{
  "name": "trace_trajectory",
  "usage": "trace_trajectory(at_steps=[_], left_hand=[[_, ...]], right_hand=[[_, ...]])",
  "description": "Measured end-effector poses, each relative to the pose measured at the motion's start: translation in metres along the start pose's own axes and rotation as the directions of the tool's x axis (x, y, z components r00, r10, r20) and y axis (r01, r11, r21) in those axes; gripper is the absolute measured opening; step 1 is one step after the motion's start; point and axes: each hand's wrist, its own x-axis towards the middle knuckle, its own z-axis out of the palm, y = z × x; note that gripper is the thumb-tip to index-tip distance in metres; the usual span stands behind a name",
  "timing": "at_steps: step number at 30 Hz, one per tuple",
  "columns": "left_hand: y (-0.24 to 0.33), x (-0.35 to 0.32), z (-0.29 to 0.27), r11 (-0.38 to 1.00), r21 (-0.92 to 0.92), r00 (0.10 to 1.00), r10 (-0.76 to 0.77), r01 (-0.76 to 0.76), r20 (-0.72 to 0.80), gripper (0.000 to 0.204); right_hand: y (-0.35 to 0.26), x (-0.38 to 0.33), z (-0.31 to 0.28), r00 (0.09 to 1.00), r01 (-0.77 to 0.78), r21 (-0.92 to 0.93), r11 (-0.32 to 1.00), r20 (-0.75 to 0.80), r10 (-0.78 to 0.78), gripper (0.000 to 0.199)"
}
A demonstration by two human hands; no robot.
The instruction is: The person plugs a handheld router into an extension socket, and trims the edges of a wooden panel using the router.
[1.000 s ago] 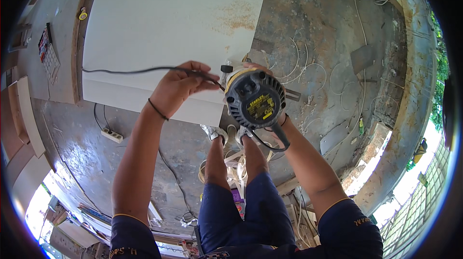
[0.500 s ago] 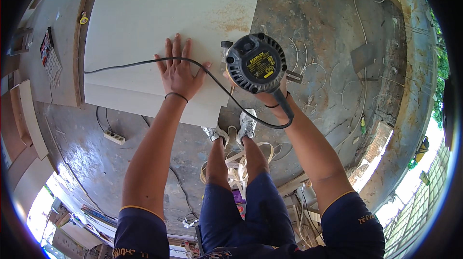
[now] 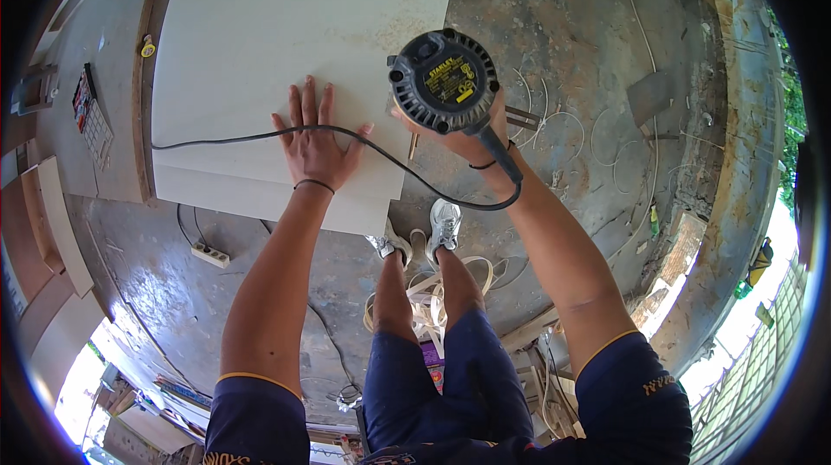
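Observation:
A black trim router (image 3: 446,84) stands over the right edge of a large white board (image 3: 260,50), its round top facing up. My right hand (image 3: 472,143) is wrapped round its body, and the router partly hides the fingers. Its black cord (image 3: 415,173) loops from the top and crosses the back of my left hand (image 3: 318,149). That hand lies flat on the board, fingers spread and pressing on the surface. Fine brown sawdust (image 3: 394,32) is scattered on the board beyond the router. The router's bit is out of sight beneath it.
On the concrete floor (image 3: 563,179) lie loose pale edging strips (image 3: 428,301), some around my feet, and a white power strip (image 3: 210,255). A workbench (image 3: 104,119) on the left holds a calculator-like item and a yellow tape roll (image 3: 148,48). A low wall (image 3: 736,119) curves along the right.
The router and my right hand have moved away from me along the board's edge and slightly left. My left hand stays flat on the board, appearing slightly nearer.

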Motion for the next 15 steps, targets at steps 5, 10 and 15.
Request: trace_trajectory(at_steps=[5, 10, 15], left_hand=[[-0.001, -0.001, -0.001, 1.000, 0.010, 1.000, 0.008, -0.008, -0.005, 0.084], [0.002, 0.001, 0.001, 1.000, -0.001, 1.000, 0.005, -0.005, 0.003, 0.088], [0.003, 0.002, 0.000, 1.000, 0.007, 0.999, 0.001, -0.001, 0.036, 0.094]], right_hand=[[-0.005, 0.017, -0.006, 1.000, 0.006, -0.137, 0.991, 0.016, -0.003, 0.061], [0.011, 0.033, -0.010, 0.996, -0.048, -0.125, 0.991, 0.074, 0.058, 0.069], [0.031, 0.054, -0.013, 0.997, -0.061, -0.072, 0.996, 0.038, 0.064, 0.072]])
